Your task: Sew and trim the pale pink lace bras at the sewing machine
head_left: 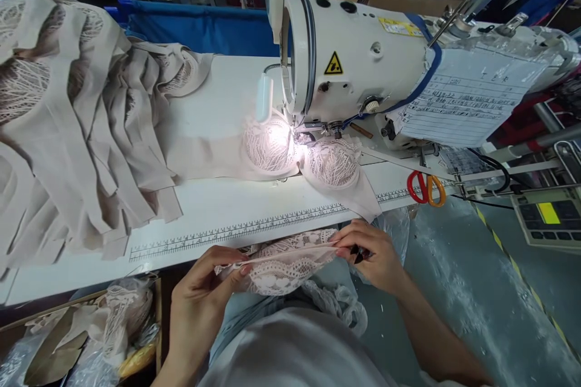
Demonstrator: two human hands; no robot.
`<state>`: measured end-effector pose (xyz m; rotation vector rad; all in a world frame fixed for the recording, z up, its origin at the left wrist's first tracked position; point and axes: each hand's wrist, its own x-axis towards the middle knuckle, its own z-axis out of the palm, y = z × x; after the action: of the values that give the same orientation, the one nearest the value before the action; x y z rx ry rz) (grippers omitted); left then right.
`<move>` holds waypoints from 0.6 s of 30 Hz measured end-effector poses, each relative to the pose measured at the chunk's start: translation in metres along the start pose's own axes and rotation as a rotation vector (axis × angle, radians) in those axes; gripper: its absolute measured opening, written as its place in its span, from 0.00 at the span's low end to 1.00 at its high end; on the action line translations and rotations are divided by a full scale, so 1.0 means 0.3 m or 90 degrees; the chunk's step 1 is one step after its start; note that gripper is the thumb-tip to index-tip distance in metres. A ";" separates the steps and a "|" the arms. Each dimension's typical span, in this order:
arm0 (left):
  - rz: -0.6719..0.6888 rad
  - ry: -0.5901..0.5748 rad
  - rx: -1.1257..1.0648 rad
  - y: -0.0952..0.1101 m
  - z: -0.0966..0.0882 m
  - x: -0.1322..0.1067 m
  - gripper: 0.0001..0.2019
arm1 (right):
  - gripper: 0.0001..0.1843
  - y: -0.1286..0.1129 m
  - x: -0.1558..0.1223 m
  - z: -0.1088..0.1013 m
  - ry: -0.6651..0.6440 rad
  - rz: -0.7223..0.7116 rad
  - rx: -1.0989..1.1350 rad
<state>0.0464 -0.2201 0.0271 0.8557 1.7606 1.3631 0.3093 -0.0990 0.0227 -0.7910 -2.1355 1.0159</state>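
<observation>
Between my two hands, just off the table's front edge, a pale pink lace bra cup [281, 272] is stretched along its edge. My left hand [211, 284] pinches one end of it. At the other end, my right hand [367, 251] grips the lace and also has a small dark tool, perhaps thread snips, in its fingers. Beyond them a pale pink bra [333, 163] lies on the table, its middle by the needle of the white sewing machine [354, 60] under a bright lamp.
A heap of pale bra pieces [82, 121] covers the table's left. Scissors [426, 187] with red and orange handles lie at the right, near a printed ruler [245, 227]. An open box [157, 326] of scraps stands lower left; a control panel [549, 217] is far right.
</observation>
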 end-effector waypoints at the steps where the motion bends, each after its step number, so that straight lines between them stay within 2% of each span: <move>1: 0.000 0.004 -0.001 -0.001 0.000 0.001 0.05 | 0.05 -0.003 0.005 0.008 0.027 -0.014 -0.023; 6: 0.009 0.010 -0.010 -0.016 -0.005 0.013 0.05 | 0.12 -0.002 0.006 0.036 0.078 -0.026 -0.061; 11: -0.022 -0.006 -0.044 -0.037 -0.019 0.022 0.05 | 0.06 0.008 -0.004 0.041 0.064 0.055 -0.048; 13: -0.022 -0.012 -0.053 -0.038 -0.021 0.025 0.05 | 0.07 0.006 0.000 0.041 0.060 0.084 -0.072; 15: -0.016 -0.010 -0.055 -0.036 -0.018 0.026 0.05 | 0.07 -0.002 0.010 0.038 0.050 0.084 -0.072; 18: -0.009 -0.010 -0.059 -0.038 -0.013 0.027 0.05 | 0.03 -0.022 0.028 0.019 0.018 0.100 -0.029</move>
<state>0.0382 -0.2174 0.0155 0.8007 1.6751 1.4134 0.2983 -0.0988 0.0277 -1.0020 -2.1052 1.0314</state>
